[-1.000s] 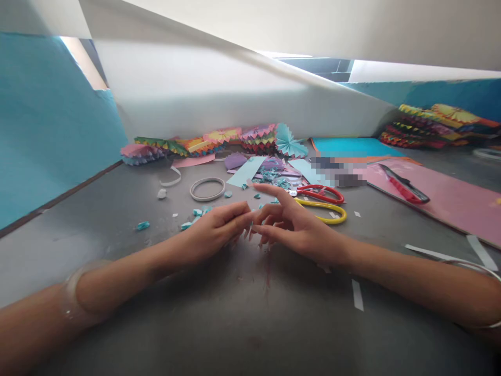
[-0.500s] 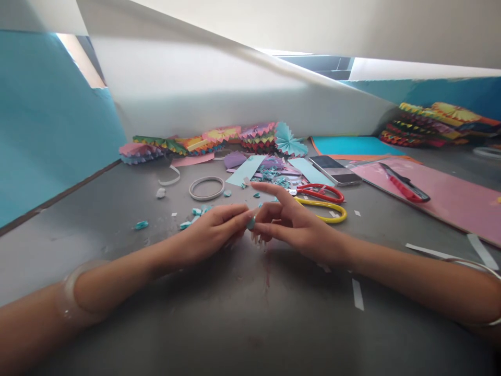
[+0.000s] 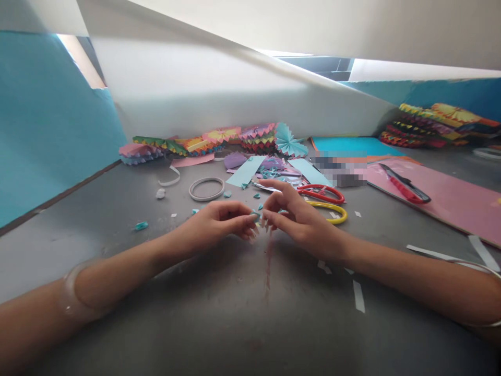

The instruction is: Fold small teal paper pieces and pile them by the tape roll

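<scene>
The left hand (image 3: 211, 224) and right hand (image 3: 303, 222) are curling inward, their fingertips closing on a small teal paper scrap (image 3: 256, 215) between them, though I cannot tell which is pinching it, over the gray table (image 3: 78, 245), red scissors (image 3: 321, 194) lying at two o'clock.

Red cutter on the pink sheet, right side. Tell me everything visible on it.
The red cutter is a slim, long utility knife with a glossy red body that looks like plastic, and a dark strip along its upper side. Its blade is too small to make out. It appears to lie flat on the pink sheet, running diagonally near the sheet's far edge, its dark end pointing away to the left. Only the sheet visibly touches it; the left hand and right hand are both well away from it.
</scene>
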Demonstrator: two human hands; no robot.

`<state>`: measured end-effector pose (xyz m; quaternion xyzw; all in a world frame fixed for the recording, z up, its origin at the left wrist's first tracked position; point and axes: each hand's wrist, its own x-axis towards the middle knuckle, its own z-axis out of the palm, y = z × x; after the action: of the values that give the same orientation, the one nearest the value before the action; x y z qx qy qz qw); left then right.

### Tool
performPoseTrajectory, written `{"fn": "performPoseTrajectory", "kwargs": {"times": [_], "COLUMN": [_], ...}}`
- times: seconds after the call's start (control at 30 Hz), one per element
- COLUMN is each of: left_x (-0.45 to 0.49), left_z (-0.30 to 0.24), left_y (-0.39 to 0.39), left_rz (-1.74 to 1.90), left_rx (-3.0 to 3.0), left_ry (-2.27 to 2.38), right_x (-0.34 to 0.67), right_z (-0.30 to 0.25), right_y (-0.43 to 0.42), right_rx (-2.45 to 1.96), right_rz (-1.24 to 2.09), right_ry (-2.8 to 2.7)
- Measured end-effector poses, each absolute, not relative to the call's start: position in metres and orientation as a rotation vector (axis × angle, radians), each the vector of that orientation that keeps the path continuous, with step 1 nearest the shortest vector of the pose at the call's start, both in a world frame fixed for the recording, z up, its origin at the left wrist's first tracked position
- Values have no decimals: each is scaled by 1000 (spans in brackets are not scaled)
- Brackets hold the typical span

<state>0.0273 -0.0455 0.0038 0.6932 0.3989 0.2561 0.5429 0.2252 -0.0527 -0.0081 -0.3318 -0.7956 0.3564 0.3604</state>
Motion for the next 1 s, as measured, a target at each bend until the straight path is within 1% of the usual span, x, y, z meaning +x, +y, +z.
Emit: {"fn": "performPoseTrajectory", "kwargs": {"times": [0.1,0.17,0.43,0.57,0.7,0.77,0.93,1.0], "left_x": [26,27,30,30,32,34,34,34], "left_z": [2,2,4,4,6,8,9,8], "left_y": [-44,-44,-45,-44,-46,-48,-49,-49], "left_rz": [652,667,632,675,663,681,780,791], "left_rx": [1559,1532,1575,1663,1624,1590,1555,1542], "left_ry": [961,971,957,983,1025,1053,1101,1092], "right_x": [225,225,227,226,226,227,229,230], "right_z": [-11,-12,-11,-8,-6,-4,0,1], "right_y": [-54,-54,-50,-53,-53,-52,-50,-50], "right_rx": [-886,-868,-803,-811,-799,-831,-961,-995], "right_rz": [700,610,591,465,372,391,617,645], "right_ry": [-2060,-2041,-2046,-2119,-2135,-2077,-2001,-2019]}}
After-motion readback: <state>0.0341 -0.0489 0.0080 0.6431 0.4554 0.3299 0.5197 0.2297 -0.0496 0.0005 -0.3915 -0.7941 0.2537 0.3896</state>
